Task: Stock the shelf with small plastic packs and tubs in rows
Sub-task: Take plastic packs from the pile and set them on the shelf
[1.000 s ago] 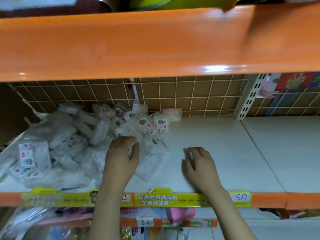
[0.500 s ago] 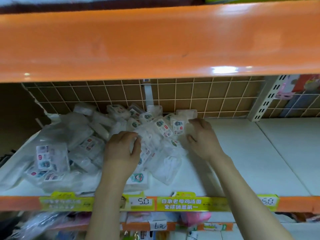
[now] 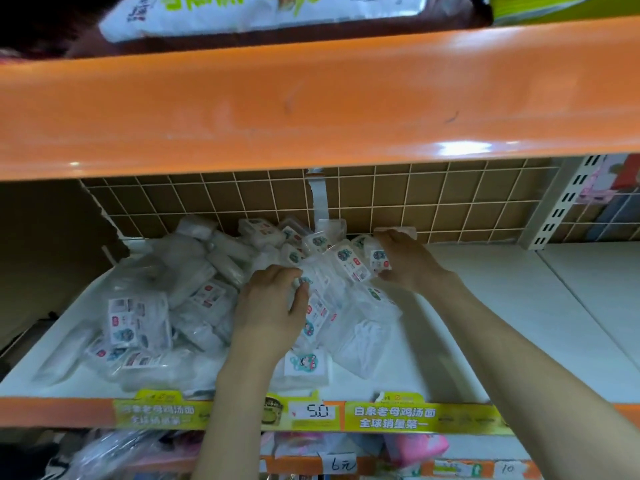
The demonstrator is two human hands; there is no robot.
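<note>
A loose heap of small clear plastic packs and tubs (image 3: 194, 306) with white printed labels covers the left half of the white shelf (image 3: 502, 323). My left hand (image 3: 273, 306) lies palm down on packs near the heap's middle, fingers curled over them. At the heap's back right edge my right hand (image 3: 405, 261) closes around a small labelled tub (image 3: 379, 258) close to the rear grid. One flat pack (image 3: 304, 367) with a cartoon label lies at the shelf's front lip.
An orange shelf beam (image 3: 311, 105) hangs low overhead with a bagged product on top. A wire grid over brown board (image 3: 415, 199) backs the shelf. Yellow price strips (image 3: 391, 415) run along the front edge. A perforated upright (image 3: 561, 209) stands at the right. Goods fill the lower shelf.
My right hand went from the front of the bare shelf up to the back right of the heap and closed on a tub. The left hand stayed on the packs.
</note>
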